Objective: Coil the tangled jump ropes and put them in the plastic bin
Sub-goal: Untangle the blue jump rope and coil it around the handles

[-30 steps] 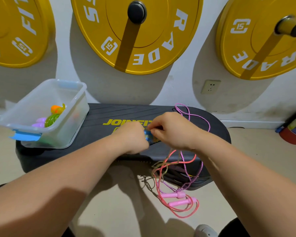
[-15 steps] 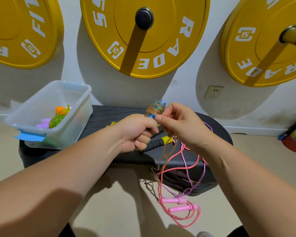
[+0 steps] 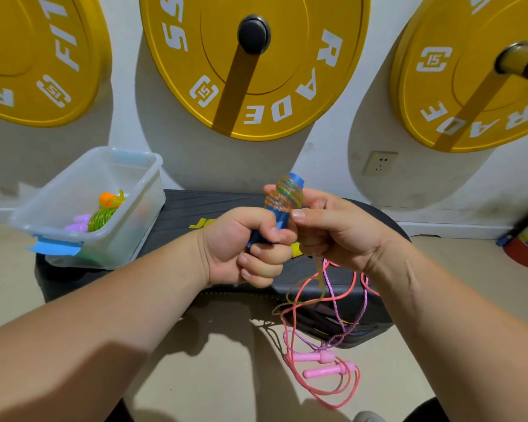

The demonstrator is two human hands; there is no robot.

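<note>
My left hand (image 3: 244, 248) grips a pair of blue jump rope handles (image 3: 282, 205) held upright, with a translucent multicoloured rope wound around their upper part. My right hand (image 3: 336, 229) pinches that rope beside the coil, its loose end trailing down. A pink rope (image 3: 326, 388) with pink handles (image 3: 326, 365) and a thin purple rope (image 3: 336, 306) hang tangled from the black step platform (image 3: 195, 208) to the floor. The clear plastic bin (image 3: 73, 205) stands on the platform's left end and holds a coiled green rope (image 3: 101, 219) with orange and purple handles.
Three yellow weight plates (image 3: 250, 65) hang on the white wall behind the platform. A wall socket (image 3: 380, 162) sits low on the wall. A red and blue object (image 3: 525, 242) lies on the floor at the right edge. Beige floor spreads in front.
Both hands have lifted from the platform with the blue handles. The coil on the handles has grown and the right hand has moved round it.
</note>
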